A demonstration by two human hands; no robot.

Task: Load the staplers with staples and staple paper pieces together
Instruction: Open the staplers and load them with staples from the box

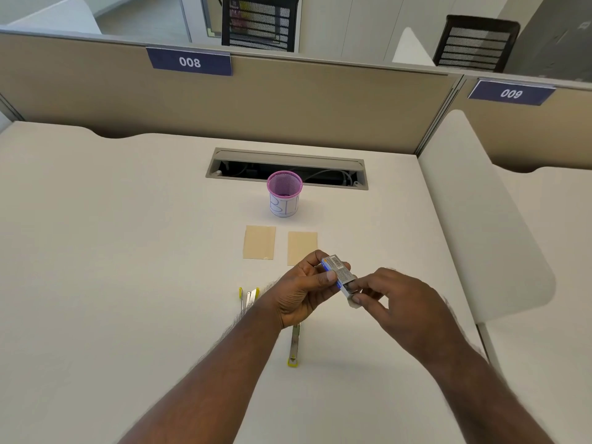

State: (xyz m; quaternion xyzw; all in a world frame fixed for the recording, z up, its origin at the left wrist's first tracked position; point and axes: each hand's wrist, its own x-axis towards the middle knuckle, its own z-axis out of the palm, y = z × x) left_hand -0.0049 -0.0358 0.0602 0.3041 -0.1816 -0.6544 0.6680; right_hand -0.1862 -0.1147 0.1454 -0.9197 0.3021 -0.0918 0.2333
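My left hand (304, 290) grips a small box of staples (339, 272), blue and white with a barcode, above the desk. My right hand (394, 299) pinches the box's inner tray at its lower right end. Two tan paper pieces lie side by side beyond the hands, the left piece (259, 242) and the right piece (301, 246). A yellow stapler (248, 296) lies opened on the desk, mostly hidden under my left wrist. Its long metal rail with a yellow tip (294, 347) sticks out below my left hand.
A pink mesh pen cup (284, 195) with a white label stands behind the papers. Behind it a cable slot (286, 168) opens in the white desk (128, 251). A beige partition (288, 100) closes the back; a white divider (480, 219) bounds the right side.
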